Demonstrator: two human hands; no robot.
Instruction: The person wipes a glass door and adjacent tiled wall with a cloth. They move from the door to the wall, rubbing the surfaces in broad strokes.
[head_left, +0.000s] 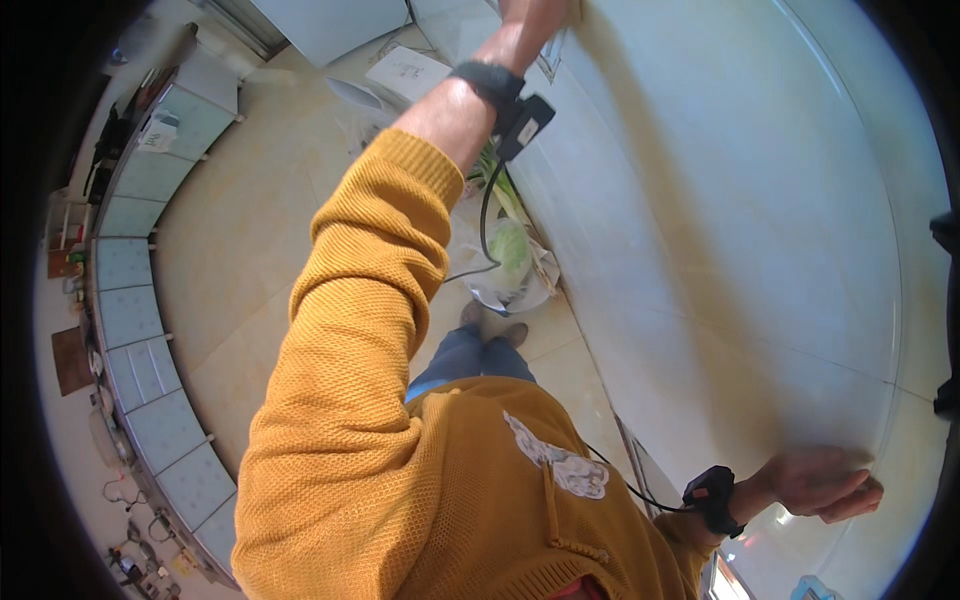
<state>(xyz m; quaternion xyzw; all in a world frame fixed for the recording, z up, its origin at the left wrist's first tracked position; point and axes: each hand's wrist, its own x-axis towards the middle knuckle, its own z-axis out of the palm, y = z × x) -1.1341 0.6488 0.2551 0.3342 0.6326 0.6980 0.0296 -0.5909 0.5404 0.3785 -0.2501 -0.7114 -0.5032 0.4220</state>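
My left arm, in a mustard knit sleeve, reaches up to the top edge of the picture. There my left hand (536, 16) is partly cut off, close against a pale glossy tiled surface (750, 187) that looks like a wall. Its fingers do not show. At lower right my right hand (817, 480) is blurred beside the same surface, its fingers seemingly bent; nothing held can be made out. Black wrist straps with small boxes and cables, one on the left wrist (491, 82) and one on the right (709, 501), are worn on both arms.
A pale green cabbage (510, 251) in plastic lies on the floor past my feet (487, 324), by leafy green stalks (510, 196). A white box (409, 73) stands farther off. Pale cabinets (135, 322) with a cluttered worktop curve along the left. A blue item (814, 589) shows at bottom right.
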